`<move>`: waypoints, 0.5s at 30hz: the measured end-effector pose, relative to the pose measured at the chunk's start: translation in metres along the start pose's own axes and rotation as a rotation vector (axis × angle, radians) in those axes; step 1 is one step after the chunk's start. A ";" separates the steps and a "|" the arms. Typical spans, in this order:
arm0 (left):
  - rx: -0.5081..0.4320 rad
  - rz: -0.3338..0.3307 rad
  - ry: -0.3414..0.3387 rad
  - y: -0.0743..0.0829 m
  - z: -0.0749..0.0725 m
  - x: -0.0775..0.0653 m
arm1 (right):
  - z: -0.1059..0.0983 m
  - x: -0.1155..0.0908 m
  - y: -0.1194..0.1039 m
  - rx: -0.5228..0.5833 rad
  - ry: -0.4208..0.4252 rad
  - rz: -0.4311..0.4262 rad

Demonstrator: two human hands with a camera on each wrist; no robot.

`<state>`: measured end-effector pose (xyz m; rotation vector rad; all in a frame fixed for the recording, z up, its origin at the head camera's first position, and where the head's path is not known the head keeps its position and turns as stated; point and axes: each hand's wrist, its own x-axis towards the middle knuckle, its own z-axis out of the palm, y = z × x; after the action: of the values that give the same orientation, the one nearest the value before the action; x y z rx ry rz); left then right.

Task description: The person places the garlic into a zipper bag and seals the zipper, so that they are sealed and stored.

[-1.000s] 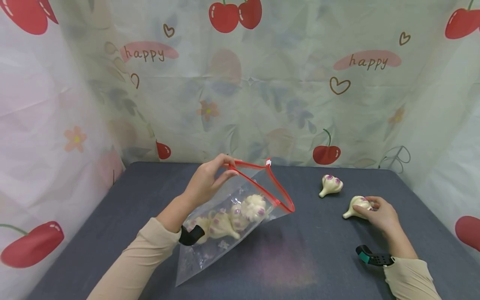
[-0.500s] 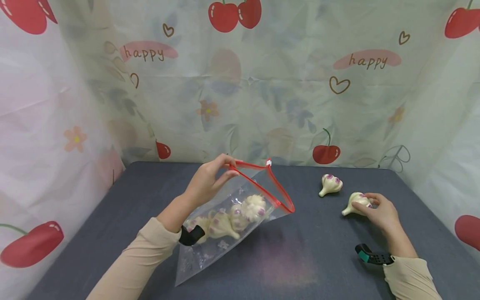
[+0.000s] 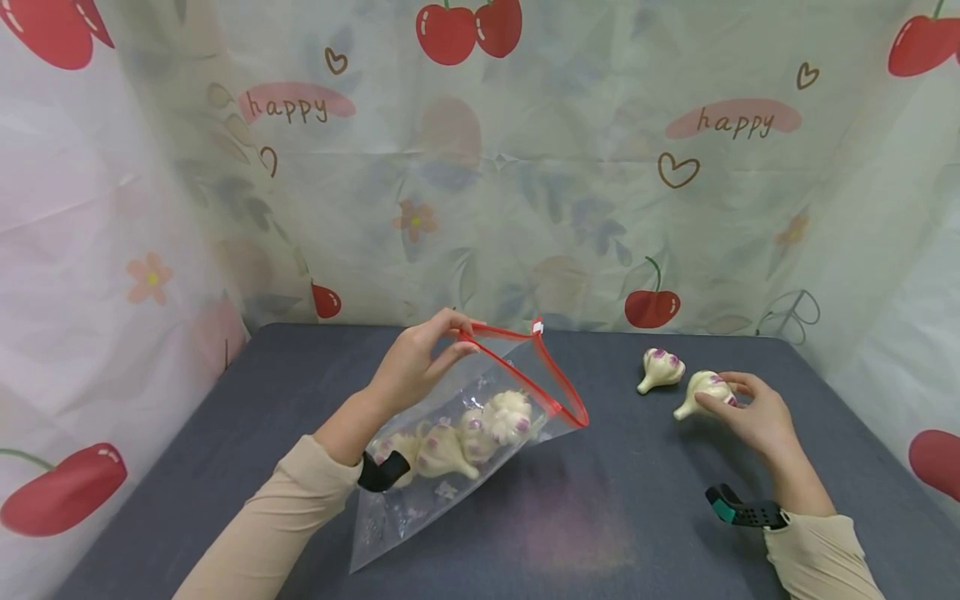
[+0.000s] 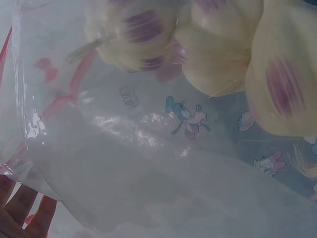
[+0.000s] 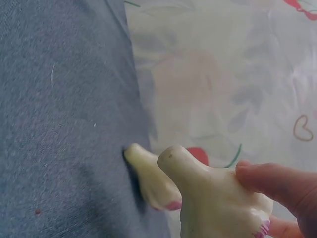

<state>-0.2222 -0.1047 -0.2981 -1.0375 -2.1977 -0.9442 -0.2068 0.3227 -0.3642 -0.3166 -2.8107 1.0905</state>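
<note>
My left hand [image 3: 423, 354] pinches the red-edged rim of a clear zip bag [image 3: 408, 521], which leans tilted with its mouth open to the right. Inside the bag lie several garlic bulbs [image 3: 442, 450], also seen through the plastic in the left wrist view. On the right, my right hand [image 3: 757, 417] grips a garlic bulb [image 3: 705, 393] between thumb and fingers; its stem points left and it appears just above the table. Another garlic bulb [image 3: 661, 371] lies on the table beyond it, and in the right wrist view this bulb [image 5: 153, 178] shows behind the held one.
A dark grey table [image 3: 600, 533] spans the view. Behind it hangs a cherry-print curtain [image 3: 495, 208], with similar cloth on both sides. A white slider [image 3: 537, 327] sits on the bag's red zip. A black band [image 3: 750, 510] is round the right wrist.
My right hand has raised the garlic bulb and moved it slightly away and to the left. The left hand and the bag have stayed in place.
</note>
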 end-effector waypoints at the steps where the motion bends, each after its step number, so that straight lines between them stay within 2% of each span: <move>1: 0.001 -0.002 -0.002 0.000 0.000 0.000 | 0.000 -0.001 -0.002 0.002 0.001 -0.005; 15: -0.033 -0.038 -0.015 0.001 0.000 0.001 | -0.003 -0.009 -0.029 0.044 0.009 -0.121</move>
<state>-0.2222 -0.1042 -0.2976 -1.0250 -2.2282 -0.9960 -0.2019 0.3018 -0.3431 -0.1450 -2.7529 1.1197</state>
